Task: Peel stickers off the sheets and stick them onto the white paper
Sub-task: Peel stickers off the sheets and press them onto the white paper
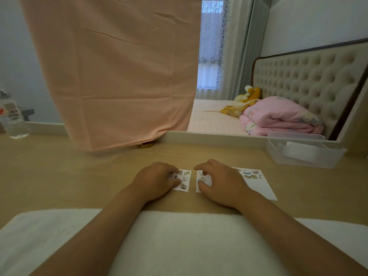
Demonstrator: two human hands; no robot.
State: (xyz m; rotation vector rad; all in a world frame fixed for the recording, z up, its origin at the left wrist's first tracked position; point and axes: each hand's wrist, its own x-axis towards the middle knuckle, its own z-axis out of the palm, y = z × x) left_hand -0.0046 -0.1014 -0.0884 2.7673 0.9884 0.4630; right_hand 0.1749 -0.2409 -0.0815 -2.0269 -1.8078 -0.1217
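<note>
1. The white paper [258, 188] lies flat on the worktop [79, 176]. We count a small cluster of stickers [252, 174] along its far edge; the rest is bare.

2. The right sticker sheet [199, 176] lies just beside the paper's left edge, largely under the right hand [221, 184]. The fingers arch over it with the thumb tip down on it. We cannot tell whether they pinch a sticker or only press.

3. The left sticker sheet [186, 179] is one place further left of the paper, with a narrow gap between the two sheets. The left hand [157, 180] covers its outer half, fingers bent onto it. We cannot tell whether it pinches or merely pins.

4. Hazards, as we judge them:
- A thin sticker may tear or fold onto itself if lifted carelessly.
- An unpinned sheet may rise with the sticker.
- A sticker carried across may land over those already on the paper, or past its edge.

5. Surface: pale wood grain. A white towel [179, 240] lies nearer us than the paper, under both forearms.

6. Room:
- A clear plastic box [304, 156] sits beyond the paper, to the right.
- A water bottle [14, 120] stands well to the paper's left.
- A pink cloth [111, 76] hangs beyond the paper, with a small gold round thing [145, 145] at its hem.
- Farther beyond are a bed [215, 120] with a folded pink quilt [278, 118], a tufted headboard [310, 80] and a curtained window [209, 56].
</note>
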